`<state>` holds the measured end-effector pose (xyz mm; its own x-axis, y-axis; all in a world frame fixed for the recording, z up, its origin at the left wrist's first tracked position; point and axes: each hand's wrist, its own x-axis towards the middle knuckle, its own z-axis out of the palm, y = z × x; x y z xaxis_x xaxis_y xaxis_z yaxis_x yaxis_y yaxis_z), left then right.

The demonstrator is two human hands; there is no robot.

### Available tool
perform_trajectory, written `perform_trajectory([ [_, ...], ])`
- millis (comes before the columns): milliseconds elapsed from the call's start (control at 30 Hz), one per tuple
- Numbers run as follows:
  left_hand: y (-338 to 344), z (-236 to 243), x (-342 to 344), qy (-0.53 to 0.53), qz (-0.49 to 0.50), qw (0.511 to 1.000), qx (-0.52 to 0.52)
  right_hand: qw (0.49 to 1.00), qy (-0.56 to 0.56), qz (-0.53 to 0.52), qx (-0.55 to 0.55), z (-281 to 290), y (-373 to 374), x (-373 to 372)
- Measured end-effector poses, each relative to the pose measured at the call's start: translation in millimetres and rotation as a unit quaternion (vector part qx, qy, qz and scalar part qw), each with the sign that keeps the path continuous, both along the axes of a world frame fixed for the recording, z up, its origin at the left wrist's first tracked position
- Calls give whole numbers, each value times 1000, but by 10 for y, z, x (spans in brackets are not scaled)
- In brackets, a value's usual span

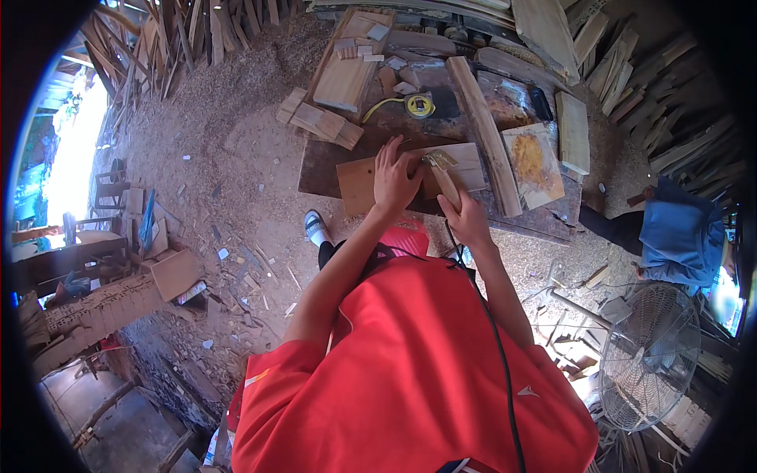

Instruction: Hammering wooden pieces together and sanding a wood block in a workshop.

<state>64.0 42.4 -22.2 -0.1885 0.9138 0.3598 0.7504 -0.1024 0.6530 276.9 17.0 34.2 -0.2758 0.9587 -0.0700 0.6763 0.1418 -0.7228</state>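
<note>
My left hand [394, 177] lies with fingers stretched out on a reddish-brown board [355, 183] at the workbench's near edge. Its thumb side is close to the metal head of a wooden-handled tool [446, 183]; whether it touches cannot be made out. My right hand [470, 222] is closed around the lower end of that tool's handle. The brass-coloured head is too small to name its kind. Beneath and beyond the tool, a paler board [471, 167] lies flat, partly covered by my hands.
The dark workbench [319, 169] carries a yellow tape measure [419, 106], a long plank [485, 134], a stained square board [534, 162] and several wood blocks [319, 118]. A standing fan [650, 355] is at the right. Another person in blue [682, 236] bends beyond the bench's right end.
</note>
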Motion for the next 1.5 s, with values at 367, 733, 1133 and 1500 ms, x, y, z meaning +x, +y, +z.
perform_trajectory([
  [367, 9, 44, 14, -64, 9, 998, 18, 996, 84, -16, 19, 92, 0, 3],
  [733, -4, 59, 4, -53, 11, 998, 19, 1000, 9, 9, 21, 10, -23, 20],
  [1133, 18, -20, -60, -64, -12, 997, 33, 998, 42, 0, 51, 42, -38, -39],
  [1500, -56, 76, -197, -17, -97, 995, 1, 997, -26, 46, 59, 118, 36, 1],
])
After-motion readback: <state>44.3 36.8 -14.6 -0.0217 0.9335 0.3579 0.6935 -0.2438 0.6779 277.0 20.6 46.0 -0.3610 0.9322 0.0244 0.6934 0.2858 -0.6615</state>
